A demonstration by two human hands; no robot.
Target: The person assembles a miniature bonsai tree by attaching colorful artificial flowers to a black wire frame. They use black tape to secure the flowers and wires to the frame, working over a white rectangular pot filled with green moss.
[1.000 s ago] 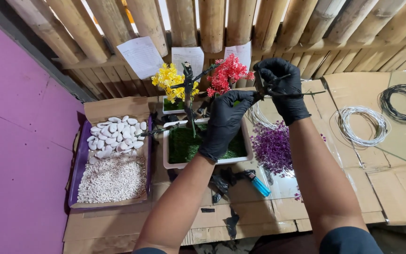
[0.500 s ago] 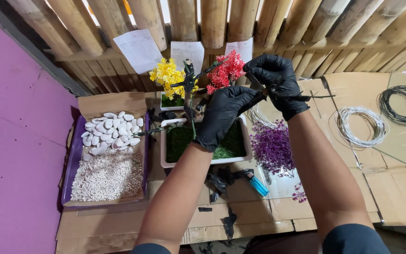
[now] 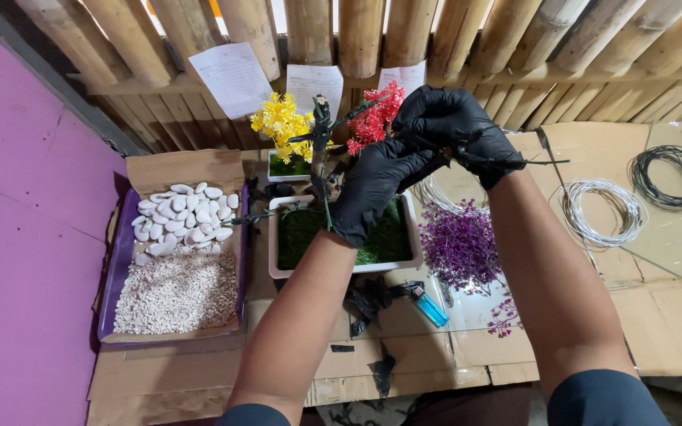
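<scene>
Both my hands wear black gloves and meet above a white rectangular pot [image 3: 276,237] lined with green moss. A small artificial tree with a dark trunk [image 3: 322,150] stands in it and carries a red flower cluster [image 3: 371,120]. My left hand [image 3: 376,189] pinches a dark branch just right of the red cluster. My right hand [image 3: 455,126] grips the same branch from above, where a thin dark wire [image 3: 542,162] sticks out to the right. A second tree with yellow flowers [image 3: 282,125] stands in a smaller pot behind.
A purple tray [image 3: 108,292] at left holds white pebbles [image 3: 183,217] and fine white gravel [image 3: 175,296]. Loose purple flower sprigs [image 3: 459,244], a blue lighter [image 3: 432,309], a white wire coil [image 3: 593,209] and a black wire coil [image 3: 668,175] lie on cardboard. Paper sheets hang on the bamboo wall.
Both hands have stayed on the branch by the red flowers, shifting slightly. The thin wire now sticks out further to the right of my right hand.
</scene>
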